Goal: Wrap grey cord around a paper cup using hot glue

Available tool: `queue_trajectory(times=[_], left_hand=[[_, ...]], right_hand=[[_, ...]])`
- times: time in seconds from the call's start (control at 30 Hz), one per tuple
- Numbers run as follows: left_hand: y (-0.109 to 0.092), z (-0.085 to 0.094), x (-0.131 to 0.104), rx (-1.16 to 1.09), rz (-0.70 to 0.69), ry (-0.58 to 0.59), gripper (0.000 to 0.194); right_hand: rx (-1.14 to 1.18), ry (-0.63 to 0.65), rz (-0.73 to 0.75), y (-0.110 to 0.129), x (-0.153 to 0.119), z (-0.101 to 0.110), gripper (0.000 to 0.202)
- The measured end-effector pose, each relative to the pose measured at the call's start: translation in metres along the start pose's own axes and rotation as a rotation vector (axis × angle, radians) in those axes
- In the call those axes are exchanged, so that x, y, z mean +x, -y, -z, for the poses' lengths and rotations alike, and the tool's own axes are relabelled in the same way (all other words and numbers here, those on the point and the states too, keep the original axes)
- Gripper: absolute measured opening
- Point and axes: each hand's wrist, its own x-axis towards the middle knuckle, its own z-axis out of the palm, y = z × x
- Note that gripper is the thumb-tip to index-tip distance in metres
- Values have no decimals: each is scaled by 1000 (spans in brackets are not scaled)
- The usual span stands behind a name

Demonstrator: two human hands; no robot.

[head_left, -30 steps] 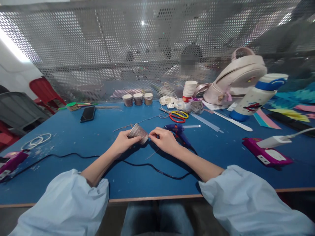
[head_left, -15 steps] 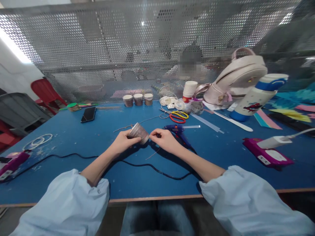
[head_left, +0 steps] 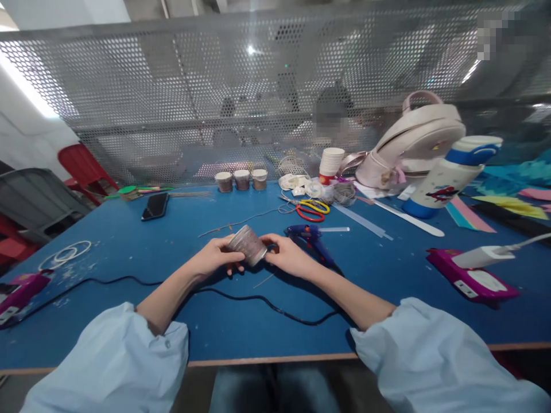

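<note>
My left hand (head_left: pixel 217 257) is closed round a small cup (head_left: pixel 247 245) wrapped in grey-brown cord, tilted above the table. Its thumb lies along the near side and the fingertips show underneath. The fingers of my right hand (head_left: pixel 286 255) are closed at the cup's right end, partly hidden by it. A thin strand (head_left: pixel 264 280) shows on the table just below the hands. Right of my right hand lies a blue glue gun (head_left: pixel 312 234) with a clear glue stick in its back end. Beyond the cup, a grey cord (head_left: pixel 245 219) stretches across the table.
Several wrapped cups (head_left: pixel 241 180) stand at the back, near scissors (head_left: pixel 312 209), yarn (head_left: pixel 344 194) and stacked paper cups (head_left: pixel 331 163). A phone (head_left: pixel 155 205) lies left. A bag (head_left: pixel 413 140), bottle (head_left: pixel 450 178) and purple power strip (head_left: pixel 471 278) are right. A black cable (head_left: pixel 267 299) crosses the front.
The cup has turned and shifted slightly right and down in my left hand, whose fingertips now show beneath it. My right hand has moved from a pinch beside the cup onto its end.
</note>
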Motion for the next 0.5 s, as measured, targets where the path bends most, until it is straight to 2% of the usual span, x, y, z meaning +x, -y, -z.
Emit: queue_trajectory(times=[0.07,0.23,0.5], left_hand=[[0,-1,0,43,0,-14,31],[-2,-10,-1,151,-13,-155,42],[-9,-18,-4,133,13,-197,34]], right_hand=[[-42,-31,22,-1,0,-1,31],[-201,-102,58,-7,-1,-5,29],[-378,-50,79,-2,-9,-6,33]])
